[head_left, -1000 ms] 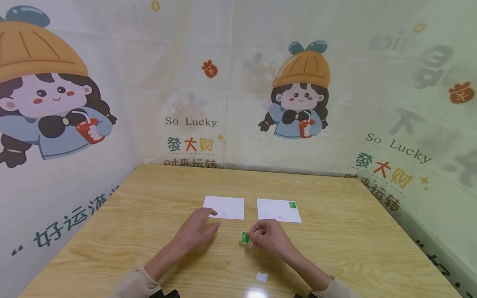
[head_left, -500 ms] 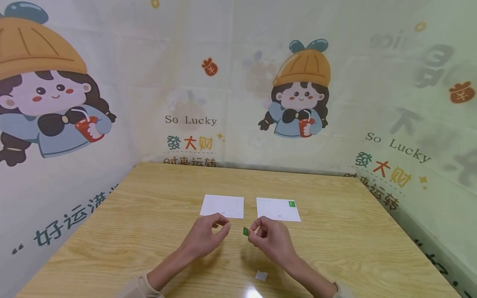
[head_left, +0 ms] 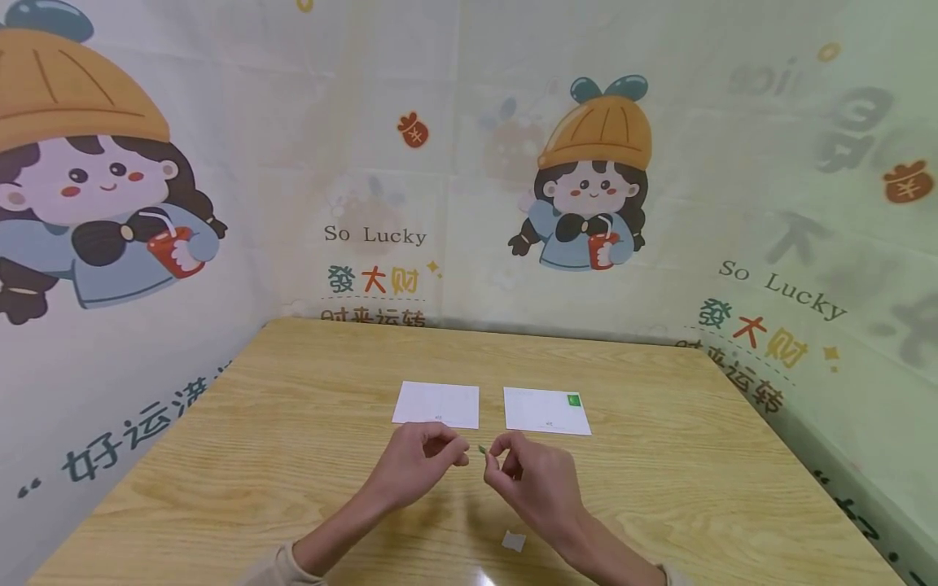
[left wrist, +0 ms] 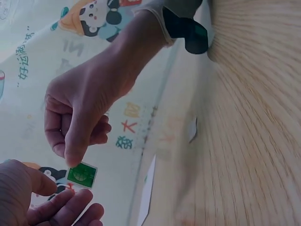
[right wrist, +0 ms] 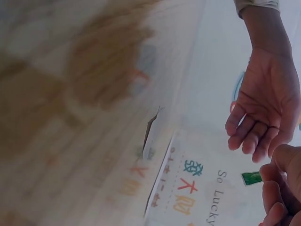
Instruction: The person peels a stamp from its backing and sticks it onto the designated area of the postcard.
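Note:
Between my right thumb and fingertips I pinch a small green stamp with a pale border. In the head view my right hand holds it nearly edge-on above the wooden table. Facing it from the left is my left hand, its relaxed fingers close to the stamp with a small gap. Beyond the hands lie two white envelopes. The left envelope shows a plain white face with small print at its near edge. The right envelope bears a green stamp in its upper right corner.
On the wooden table a small scrap of white paper lies near the front, by the right forearm. Printed cloth hangs around the table's back and sides.
My right hand has lifted the stamp off the table and turned it nearly edge-on. My left hand has drawn back from the left envelope and come rightward, close to the stamp.

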### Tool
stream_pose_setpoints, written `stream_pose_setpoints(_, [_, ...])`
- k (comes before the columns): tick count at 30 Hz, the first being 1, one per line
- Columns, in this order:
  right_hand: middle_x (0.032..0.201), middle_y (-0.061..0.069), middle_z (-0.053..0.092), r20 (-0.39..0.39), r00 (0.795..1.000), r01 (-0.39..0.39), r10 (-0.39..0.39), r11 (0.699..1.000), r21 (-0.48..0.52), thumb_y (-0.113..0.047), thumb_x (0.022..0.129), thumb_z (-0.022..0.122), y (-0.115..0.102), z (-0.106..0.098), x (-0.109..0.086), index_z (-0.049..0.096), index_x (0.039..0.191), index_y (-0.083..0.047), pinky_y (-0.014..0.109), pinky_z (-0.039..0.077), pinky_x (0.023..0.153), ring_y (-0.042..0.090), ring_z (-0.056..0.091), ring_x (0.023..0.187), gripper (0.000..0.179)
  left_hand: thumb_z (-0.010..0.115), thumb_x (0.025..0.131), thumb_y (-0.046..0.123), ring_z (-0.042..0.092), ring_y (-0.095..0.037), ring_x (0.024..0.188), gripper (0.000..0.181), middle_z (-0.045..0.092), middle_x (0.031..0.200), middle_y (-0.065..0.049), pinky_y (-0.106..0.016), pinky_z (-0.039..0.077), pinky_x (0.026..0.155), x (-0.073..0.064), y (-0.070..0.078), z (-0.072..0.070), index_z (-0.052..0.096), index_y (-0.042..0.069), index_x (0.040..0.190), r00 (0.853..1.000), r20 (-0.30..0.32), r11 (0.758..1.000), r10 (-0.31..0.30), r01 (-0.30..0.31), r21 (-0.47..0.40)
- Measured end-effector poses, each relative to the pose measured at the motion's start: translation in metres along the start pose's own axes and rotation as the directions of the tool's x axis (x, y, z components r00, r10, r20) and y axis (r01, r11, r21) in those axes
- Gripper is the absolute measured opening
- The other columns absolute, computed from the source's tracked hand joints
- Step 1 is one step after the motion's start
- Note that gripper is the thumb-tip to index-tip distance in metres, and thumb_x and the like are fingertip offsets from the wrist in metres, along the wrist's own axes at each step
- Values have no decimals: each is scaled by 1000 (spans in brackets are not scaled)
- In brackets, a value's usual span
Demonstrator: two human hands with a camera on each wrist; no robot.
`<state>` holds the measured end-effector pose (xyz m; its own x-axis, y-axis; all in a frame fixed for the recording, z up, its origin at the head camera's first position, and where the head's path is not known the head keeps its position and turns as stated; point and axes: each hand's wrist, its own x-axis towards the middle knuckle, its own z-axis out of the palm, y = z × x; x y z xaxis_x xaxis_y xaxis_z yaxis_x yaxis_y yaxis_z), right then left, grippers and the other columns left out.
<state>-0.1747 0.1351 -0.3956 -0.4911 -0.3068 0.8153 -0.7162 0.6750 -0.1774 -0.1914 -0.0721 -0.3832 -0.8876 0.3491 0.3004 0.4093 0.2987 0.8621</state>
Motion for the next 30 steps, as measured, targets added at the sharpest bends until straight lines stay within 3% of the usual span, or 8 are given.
stream_pose_setpoints(8, [52, -14, 50, -71, 984, 156, -164, 981, -112, -4, 69, 74, -1, -2, 0, 64, 82, -15, 4, 28, 46, -8, 39, 47, 19, 68, 97, 19, 68, -16, 76, 18, 76, 79, -5, -25, 53, 70, 0, 10, 6, 77, 5, 91, 996, 46, 985, -80, 86, -149])
stream_pose_setpoints(12, [53, -14, 50, -100, 964, 231, -246, 963, -141, -8, 84, 60, -2, -3, 0, 64, 82, -14, 5, 28, 46, -4, 40, 46, 8, 67, 97, 16, 67, -13, 73, 19, 76, 79, -10, -26, 56, 69, -1, 13, 9, 76, 0, 92, 993, 73, 969, -91, 106, -222])
stream_pose_setpoints(15, [52, -14, 49, -107, 953, 264, -283, 950, -164, -14, 93, 50, -3, -3, 1, 64, 81, -14, 5, 26, 46, -4, 38, 45, 18, 67, 97, 15, 66, -12, 71, 20, 75, 79, -12, -25, 56, 68, -1, 16, 9, 75, -2, 93, 992, 86, 960, -91, 110, -257])
stream_pose_setpoints(22, [53, -14, 48, -93, 954, 267, -285, 949, -170, -15, 96, 49, -4, -5, 2, 64, 81, -14, 5, 24, 45, -5, 36, 46, 22, 67, 98, 14, 66, -12, 70, 20, 74, 78, -12, -25, 56, 66, 0, 18, 10, 74, -4, 94, 991, 104, 951, -84, 111, -290])
stream_pose_setpoints(26, [53, -13, 49, -83, 957, 263, -277, 954, -144, -8, 86, 62, -3, -5, 0, 65, 83, -14, 4, 25, 46, -4, 37, 46, 8, 67, 98, 12, 66, -12, 69, 19, 74, 78, -13, -24, 56, 66, -1, 17, 11, 74, -5, 94, 991, 109, 949, -76, 105, -296])
stream_pose_setpoints(30, [54, -13, 51, -77, 957, 267, -278, 955, -132, -5, 80, 68, -2, -4, -1, 65, 84, -14, 4, 25, 46, -4, 38, 46, 10, 67, 97, 12, 66, -11, 68, 18, 73, 77, -12, -24, 56, 66, 0, 15, 12, 73, -5, 93, 992, 106, 948, -75, 103, -300])
